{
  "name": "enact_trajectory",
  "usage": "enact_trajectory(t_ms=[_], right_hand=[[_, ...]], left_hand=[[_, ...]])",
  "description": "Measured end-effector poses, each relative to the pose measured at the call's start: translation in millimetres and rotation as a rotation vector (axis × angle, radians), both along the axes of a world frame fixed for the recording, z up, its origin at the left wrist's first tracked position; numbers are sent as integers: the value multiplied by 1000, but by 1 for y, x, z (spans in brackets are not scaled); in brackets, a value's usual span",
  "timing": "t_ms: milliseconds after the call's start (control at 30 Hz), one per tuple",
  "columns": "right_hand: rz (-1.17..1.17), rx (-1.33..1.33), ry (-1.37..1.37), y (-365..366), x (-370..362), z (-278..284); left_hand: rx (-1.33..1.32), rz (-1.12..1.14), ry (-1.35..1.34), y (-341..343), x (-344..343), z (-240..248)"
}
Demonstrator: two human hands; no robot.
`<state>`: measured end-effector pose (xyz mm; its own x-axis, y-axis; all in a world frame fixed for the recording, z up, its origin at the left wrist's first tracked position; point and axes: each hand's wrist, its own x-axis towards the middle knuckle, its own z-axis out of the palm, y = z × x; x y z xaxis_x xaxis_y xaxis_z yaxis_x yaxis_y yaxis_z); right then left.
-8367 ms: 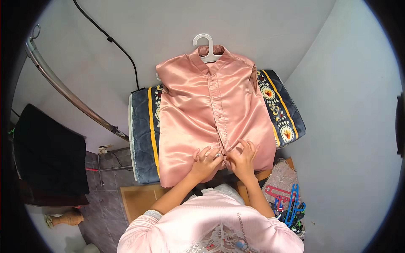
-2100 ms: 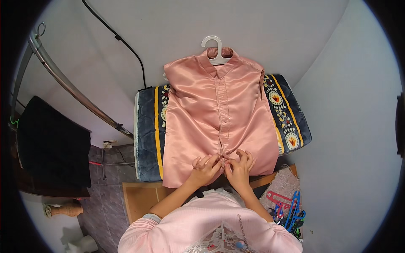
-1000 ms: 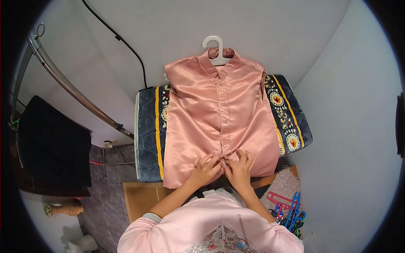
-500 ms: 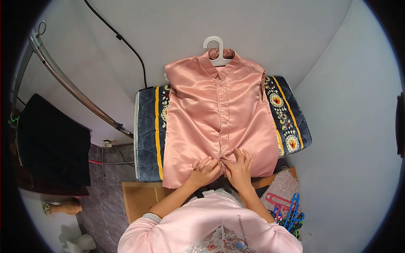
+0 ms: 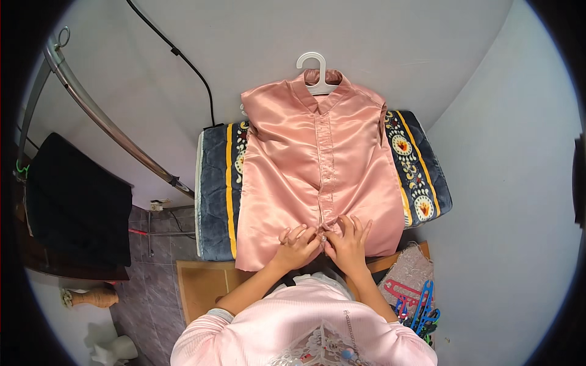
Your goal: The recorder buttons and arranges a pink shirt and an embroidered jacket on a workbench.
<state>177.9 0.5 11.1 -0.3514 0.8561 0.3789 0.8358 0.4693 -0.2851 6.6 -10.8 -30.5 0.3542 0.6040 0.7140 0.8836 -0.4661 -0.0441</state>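
Note:
A sleeveless pink satin shirt (image 5: 278, 165) lies front up with its collar at the far end. A white hanger (image 5: 320, 82) sits inside it, its hook sticking out past the collar. At the lower end of the front opening, my left hand (image 5: 299, 245) pinches the shirt's edge with curled fingers. Close beside it, my right hand (image 5: 348, 245) pinches the opposite edge between thumb and forefinger, its other fingers raised. The fabric gathers between my fingertips; any button there is too small to make out.
Beneath the shirt is a folded dark blue patterned blanket (image 5: 215, 195). Colourful hangers (image 5: 421, 305) lie at the lower right beside a grey cloth (image 5: 408, 273). Black fabric (image 5: 79, 207) hangs on the left under a curved metal rail (image 5: 110, 131). Walls stand behind and to the right.
My fingertips shift slightly at the lower front opening, both hands keeping their pinch on the shirt. The whole view moves a few pixels; the shirt stays in place.

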Motion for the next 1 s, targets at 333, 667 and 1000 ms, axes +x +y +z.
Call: enact_trajectory(t_ms=[333, 667, 1000], right_hand=[[-55, 26, -1, -5, -6, -6], [-124, 76, 22, -11, -10, -15], [-181, 121, 77, -16, -16, -22]], left_hand=[[-86, -54, -8, 1, -4, 4], [-123, -48, -9, 0, -5, -1], [-178, -98, -57, 1, -6, 6]])
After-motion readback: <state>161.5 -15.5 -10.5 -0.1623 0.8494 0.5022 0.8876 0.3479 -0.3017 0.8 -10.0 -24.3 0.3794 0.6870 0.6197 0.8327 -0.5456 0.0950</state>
